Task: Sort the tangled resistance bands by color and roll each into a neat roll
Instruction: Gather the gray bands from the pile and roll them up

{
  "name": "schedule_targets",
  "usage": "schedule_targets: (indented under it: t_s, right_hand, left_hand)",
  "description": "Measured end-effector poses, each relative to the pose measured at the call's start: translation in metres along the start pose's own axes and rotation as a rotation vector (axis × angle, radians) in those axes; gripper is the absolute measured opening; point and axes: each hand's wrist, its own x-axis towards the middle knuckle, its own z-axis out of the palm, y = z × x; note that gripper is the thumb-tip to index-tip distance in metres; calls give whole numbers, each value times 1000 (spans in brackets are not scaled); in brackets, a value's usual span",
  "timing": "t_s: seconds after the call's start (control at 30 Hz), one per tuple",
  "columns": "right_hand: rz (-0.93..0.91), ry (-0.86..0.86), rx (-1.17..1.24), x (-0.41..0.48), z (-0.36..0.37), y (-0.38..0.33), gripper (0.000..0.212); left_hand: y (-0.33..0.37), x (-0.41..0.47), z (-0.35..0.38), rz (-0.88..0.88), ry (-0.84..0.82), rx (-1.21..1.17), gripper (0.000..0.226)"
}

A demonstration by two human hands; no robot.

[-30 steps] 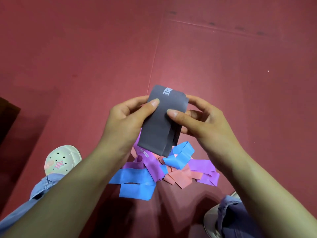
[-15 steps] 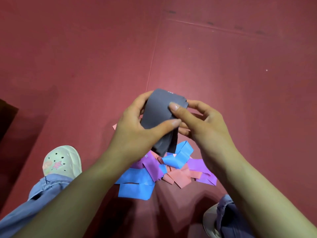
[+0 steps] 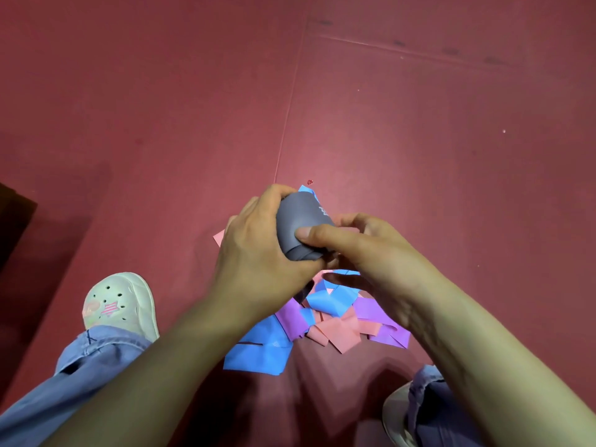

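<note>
Both left hand (image 3: 258, 250) and right hand (image 3: 371, 253) grip gray band (image 3: 300, 216); print unreadable.

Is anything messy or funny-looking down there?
Yes: the blue bands, purple bands and pink bands lie crossed over each other in a jumbled heap on the floor, under the hands. Only the grey band looks tidy, rolled between the left hand and right hand.

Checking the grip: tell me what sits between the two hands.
In the head view, the rolled grey band sits between the left hand and right hand, both gripping it.
</note>
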Motion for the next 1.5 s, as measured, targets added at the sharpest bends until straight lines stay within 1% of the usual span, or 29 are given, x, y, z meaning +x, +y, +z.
schedule_targets:
  t_s: [0.03, 0.13, 0.27, 0.33, 0.43, 0.53, 0.57, 0.7, 0.83, 0.87, 1.0, 1.1, 1.17, 1.27, 1.3, 1.37, 1.5]
  right_hand:
    - [1, -25, -38, 0, -2, -1, 57]
    - [-13, -123, -114, -2, -7, -5, 51]
    - [27, -145, -55, 0, -11, -3, 57]
    - [38, -147, -38, 0, -12, -3, 55]
    - [32, -133, -16, -1, -13, -3, 47]
    - [24, -87, -56, -2, -12, -1, 41]
    - [25, -71, -66, -1, -10, 0, 41]
    - [47, -72, -64, 1, -6, 3, 47]
    - [58, -85, -11, 2, -8, 3, 34]
    - [61, -94, -11, 2, -8, 2, 34]
    - [82, -134, -88, 4, -8, 4, 58]
    - [105, -177, -121, 4, -10, 4, 69]
    - [122, -227, -110, 4, -11, 4, 66]
    - [130, -260, -106, 4, -11, 4, 43]
    - [129, -263, -101, 4, -11, 4, 41]
    - [122, -263, -87, 4, -11, 4, 44]
    - [123, -258, -15, 2, -9, 5, 70]
  left_hand:
    - [0, 1, -1, 9, -2, -13, 59]
    - [-1, 2, -4, 71, -51, -22, 51]
    - [-1, 2, -4, 151, -98, -2, 46]
    - [-2, 3, -5, 153, -122, 5, 50]
    - [-2, 2, -6, 145, -173, -6, 62]
    - [0, 0, -4, 132, -222, -6, 77]
    - [0, -1, -3, 148, -224, 15, 78]
    - [1, -2, -1, 197, -218, 117, 60]
    - [-1, -1, -3, 252, -268, 133, 66]
    - [0, -1, -3, 257, -272, 130, 67]
    - [2, -3, -3, 238, -223, 123, 57]
    - [3, -2, -4, 243, -221, 91, 50]
    - [4, -2, -5, 240, -221, 83, 49]
    - [3, -2, -6, 239, -220, 94, 47]
    - [3, -2, -6, 237, -214, 101, 47]
    - [3, -2, -7, 223, -197, 118, 48]
    - [4, -3, -7, 204, -196, 127, 53]
